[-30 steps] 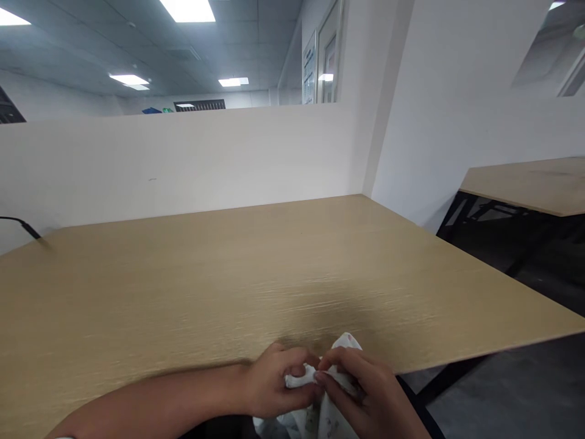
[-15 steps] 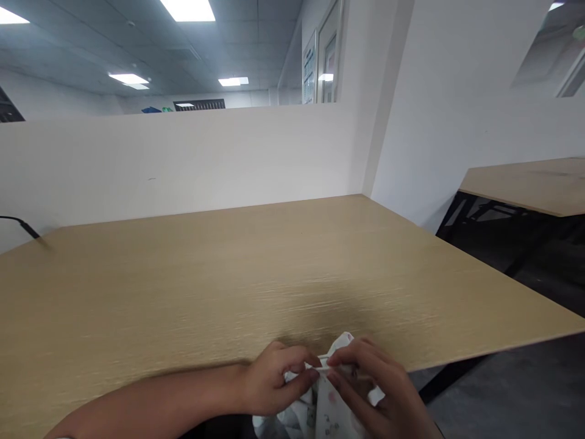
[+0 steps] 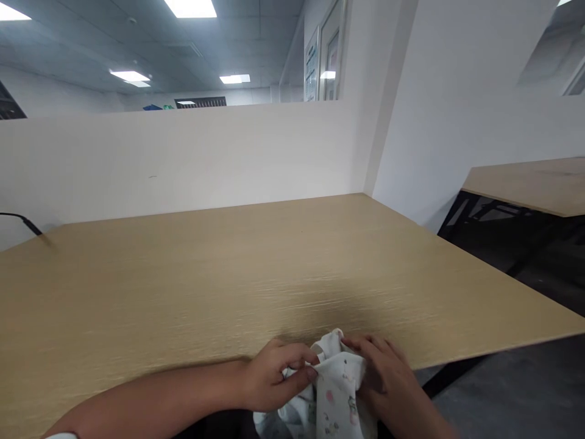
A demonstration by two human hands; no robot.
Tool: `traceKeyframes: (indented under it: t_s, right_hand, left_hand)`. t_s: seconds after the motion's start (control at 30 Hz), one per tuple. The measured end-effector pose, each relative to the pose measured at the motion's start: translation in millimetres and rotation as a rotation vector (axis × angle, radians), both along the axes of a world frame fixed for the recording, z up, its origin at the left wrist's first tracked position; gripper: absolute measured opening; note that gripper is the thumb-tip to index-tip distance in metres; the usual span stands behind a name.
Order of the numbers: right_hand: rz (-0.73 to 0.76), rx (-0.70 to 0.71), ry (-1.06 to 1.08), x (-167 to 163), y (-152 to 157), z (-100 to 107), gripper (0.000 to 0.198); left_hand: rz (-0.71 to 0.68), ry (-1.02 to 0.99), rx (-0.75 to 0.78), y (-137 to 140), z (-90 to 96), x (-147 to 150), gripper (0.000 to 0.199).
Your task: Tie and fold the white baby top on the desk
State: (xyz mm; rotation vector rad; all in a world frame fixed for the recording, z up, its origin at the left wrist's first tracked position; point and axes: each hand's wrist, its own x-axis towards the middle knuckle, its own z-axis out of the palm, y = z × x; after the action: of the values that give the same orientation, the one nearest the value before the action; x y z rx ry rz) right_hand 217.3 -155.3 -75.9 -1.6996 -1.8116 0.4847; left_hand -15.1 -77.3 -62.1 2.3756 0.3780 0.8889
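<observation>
A white cloth with small pink and dark printed figures hangs in folds at the near edge of the wooden table. My left hand pinches its upper edge between thumb and index finger. On the other side, my right hand curls around the cloth's right part, its fingertips at the top fold and its thumb hidden behind the fabric. The lower end of the cloth runs out of the picture, so its full shape cannot be made out.
The wooden table stretches out to a low white partition. A black cable comes in at the left edge. To the right stands a second table on black legs, beyond a white wall.
My right hand has gone from a fingertip pinch beside the left to a grip farther right. More of the printed cloth shows between the hands. My left hand has stayed in place.
</observation>
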Motion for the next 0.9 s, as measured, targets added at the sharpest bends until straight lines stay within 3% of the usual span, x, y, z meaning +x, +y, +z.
traceKeyframes:
  t_s: [0.23,0.47,0.63,0.77,0.9]
  right_hand:
    - [-0.126,0.052,-0.128,-31,29,-15,0.054]
    - [-0.270,-0.081,-0.317,-39,69,-4,0.019]
    - [-0.316,-0.130,-0.495,-28,113,10,0.020]
    - [-0.379,-0.182,-0.555,-16,151,18,0.026]
    - [-0.486,-0.114,-0.558,-5,182,14,0.028]
  left_hand:
    - [-0.040,0.024,-0.005,4,-1.6,2,0.014]
    - [-0.004,0.104,-0.026,4,-0.5,6,0.012]
    - [0.024,0.133,-0.132,13,-4.3,4,0.044]
    - [0.225,0.111,-0.225,37,-14.7,3,0.070]
    - [0.415,0.246,-0.236,61,-18.4,3,0.052]
